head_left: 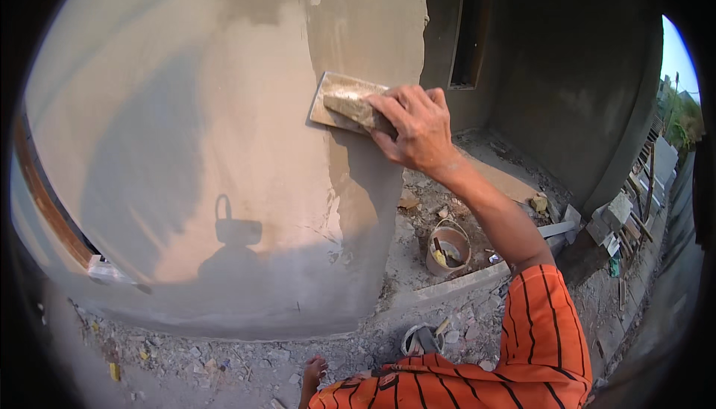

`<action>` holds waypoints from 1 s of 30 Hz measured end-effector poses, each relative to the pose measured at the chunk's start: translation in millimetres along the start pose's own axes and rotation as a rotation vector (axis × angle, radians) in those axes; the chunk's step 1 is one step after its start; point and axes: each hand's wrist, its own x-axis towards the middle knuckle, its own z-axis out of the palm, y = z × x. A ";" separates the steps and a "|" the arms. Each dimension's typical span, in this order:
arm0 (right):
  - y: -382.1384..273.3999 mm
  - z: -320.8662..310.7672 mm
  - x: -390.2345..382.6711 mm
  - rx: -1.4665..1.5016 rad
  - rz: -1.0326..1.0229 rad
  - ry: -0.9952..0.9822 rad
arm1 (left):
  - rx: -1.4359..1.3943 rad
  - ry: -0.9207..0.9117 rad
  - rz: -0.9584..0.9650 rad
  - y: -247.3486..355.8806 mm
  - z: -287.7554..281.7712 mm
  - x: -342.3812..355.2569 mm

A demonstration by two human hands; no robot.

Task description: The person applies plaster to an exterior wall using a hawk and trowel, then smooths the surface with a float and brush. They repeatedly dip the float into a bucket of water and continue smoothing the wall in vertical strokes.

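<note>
My right hand (419, 127) grips the block-like handle of a plastering float (349, 101). The float's flat plate rests against the wall (253, 95), near where pale, smooth plaster meets a darker, damp-looking strip. My right arm reaches up and across from an orange striped sleeve. Low in the view, my left hand (315, 369) hangs beside my body with its fingers curled in and nothing visible in them. It is well away from the wall surface.
A bucket (449, 248) with a tool inside stands on rubble in the recess to the right. Another container (423, 339) sits close to my body. Broken masonry (261, 368) litters the ground. A brown window frame (52, 200) edges the wall at left; boards and blocks (617, 215) lie far right.
</note>
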 end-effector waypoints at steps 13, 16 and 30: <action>96.1 -125.1 314.6 -0.353 0.423 0.466 | 0.354 -0.059 0.002 85.6 32.1 51.6; 100.5 -150.0 356.9 -0.416 0.419 0.436 | 0.412 -0.113 0.027 91.6 44.6 53.8; 73.1 -142.1 346.3 -0.423 0.436 0.409 | 0.629 -0.238 0.165 145.9 61.3 46.5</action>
